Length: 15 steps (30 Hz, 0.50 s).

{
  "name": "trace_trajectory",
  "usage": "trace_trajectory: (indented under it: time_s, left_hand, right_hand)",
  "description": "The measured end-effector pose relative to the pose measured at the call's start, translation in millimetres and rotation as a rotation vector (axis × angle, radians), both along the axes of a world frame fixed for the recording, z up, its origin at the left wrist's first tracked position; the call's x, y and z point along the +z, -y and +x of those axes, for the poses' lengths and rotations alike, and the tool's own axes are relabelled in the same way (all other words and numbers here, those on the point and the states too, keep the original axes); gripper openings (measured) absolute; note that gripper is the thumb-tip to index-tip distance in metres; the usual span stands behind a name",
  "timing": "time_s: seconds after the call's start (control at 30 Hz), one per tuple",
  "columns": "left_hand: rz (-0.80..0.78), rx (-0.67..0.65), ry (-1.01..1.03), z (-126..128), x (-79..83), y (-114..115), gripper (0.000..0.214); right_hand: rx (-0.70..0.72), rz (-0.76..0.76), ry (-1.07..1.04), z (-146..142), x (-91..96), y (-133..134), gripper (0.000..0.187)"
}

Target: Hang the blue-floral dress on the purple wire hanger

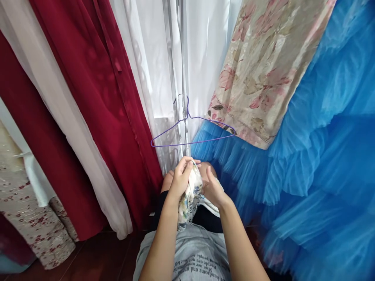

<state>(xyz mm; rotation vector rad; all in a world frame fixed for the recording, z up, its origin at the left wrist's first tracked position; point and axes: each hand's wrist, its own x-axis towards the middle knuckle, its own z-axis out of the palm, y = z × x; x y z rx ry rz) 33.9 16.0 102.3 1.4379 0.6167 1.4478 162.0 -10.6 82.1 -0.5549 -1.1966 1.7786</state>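
Note:
My left hand [180,179] is closed round the top of a bunched floral cloth [190,197], pale with blue and yellow print, which hangs down over my lap. My right hand [212,187] grips the same cloth from the right side, fingers curled into it. Just above both hands a thin purple wire hanger [191,130] hangs empty in front of a shiny metal pole [178,78]. My knees show behind the hands.
Hanging garments crowd round: a dark red dress [96,101] and white sheer fabric [58,105] at left, a beige floral dress [263,66] upper right, a big blue tulle skirt [316,164] at right. Dark wooden floor [99,257] lies below left.

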Motion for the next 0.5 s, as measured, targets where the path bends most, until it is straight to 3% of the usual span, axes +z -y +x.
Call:
trace_trajectory:
  time_s: [0.13,0.3,0.43,0.5]
  left_hand:
    - [-0.116,-0.131,-0.015,-0.1,-9.2,4.7,0.034]
    - [-0.032,-0.236,-0.204,-10.4,-19.5,10.0,0.046]
    - [-0.081,-0.46,-0.274,-20.1,-29.4,14.9,0.043]
    - [-0.094,-0.506,-0.302,-21.8,-32.7,20.4,0.04]
  right_hand:
    - [-0.033,0.102,-0.014,8.7,5.8,8.0,0.044]
    - [-0.135,0.059,-0.103,24.8,15.2,20.1,0.047]
    - [-0.23,0.027,-0.089,39.6,21.1,25.1,0.041]
    - [-0.252,0.016,-0.081,42.4,22.6,27.2,0.038]
